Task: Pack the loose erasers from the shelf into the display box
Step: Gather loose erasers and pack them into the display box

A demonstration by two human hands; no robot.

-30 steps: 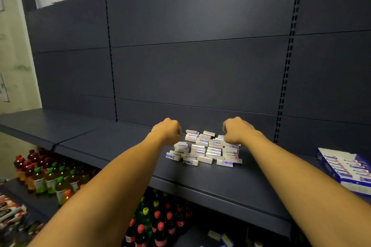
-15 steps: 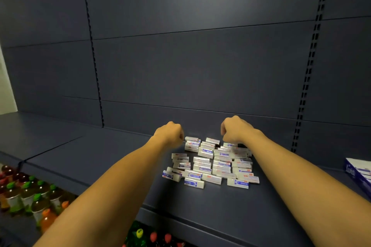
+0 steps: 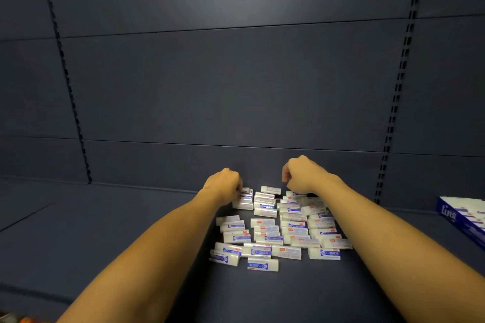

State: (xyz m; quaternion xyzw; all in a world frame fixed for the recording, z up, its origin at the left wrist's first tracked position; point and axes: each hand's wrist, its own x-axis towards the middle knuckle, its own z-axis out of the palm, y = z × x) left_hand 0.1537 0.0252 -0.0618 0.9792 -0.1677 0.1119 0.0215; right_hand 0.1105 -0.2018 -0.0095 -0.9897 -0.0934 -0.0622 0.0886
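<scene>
While the loose erasers [image 3: 278, 228] lie spread in a rough cluster on the dark shelf [image 3: 105, 231], we judge the packing has barely begun: none of them can be seen inside the display box [image 3: 462, 217], which sits well apart at the far right edge of the view, only partly in frame. We reach both arms out to the far side of the pile. Our left hand [image 3: 224, 183] has its fingers curled down onto the erasers at the far left corner and seems to pinch one or two there, though the grip itself is hidden behind the knuckles. Our right hand [image 3: 301, 177] is curled just above the far right of the pile; whether it holds anything we cannot tell. Nearly the whole pile remains to be gathered and carried right to the box. Behind the erasers stands the slotted back panel [image 3: 236, 86] of the shelving.
</scene>
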